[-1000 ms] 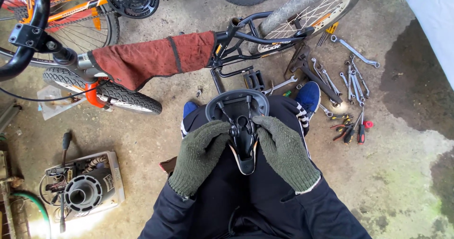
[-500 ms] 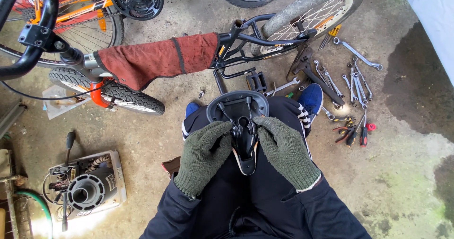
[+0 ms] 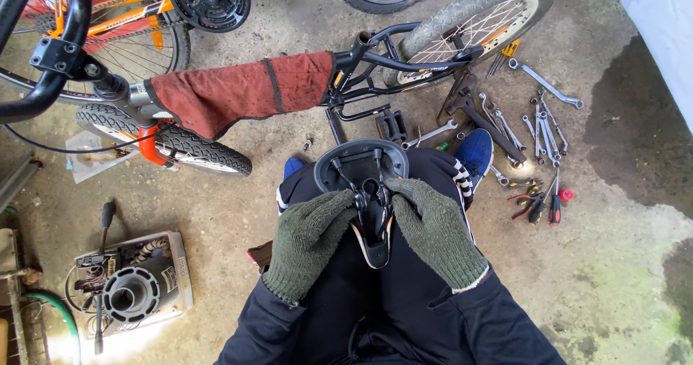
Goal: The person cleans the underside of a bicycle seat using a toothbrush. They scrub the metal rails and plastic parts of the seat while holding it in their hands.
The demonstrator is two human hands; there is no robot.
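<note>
An upside-down black bicycle saddle (image 3: 361, 164) rests on my lap, its rails and clamp facing up. My left hand (image 3: 309, 239), in a dark green knit glove, grips the saddle's left side with fingertips at the clamp. On the saddle's right side my right hand (image 3: 435, 229), gloved the same way, holds it with fingers touching the clamp. A small bicycle (image 3: 375, 62) lies on the concrete just beyond my knees, a red-brown cloth (image 3: 242, 90) draped over its frame.
Several spanners (image 3: 538, 119) and a large wrench (image 3: 473, 112) lie on the floor to the right, with red-handled pliers and screwdrivers (image 3: 538, 202). An orange bicycle (image 3: 94, 25) stands at the upper left. A box with a round part (image 3: 130, 289) sits at the lower left.
Both hands have stayed on the saddle, with only small finger shifts at the clamp. The view has drifted slightly.
</note>
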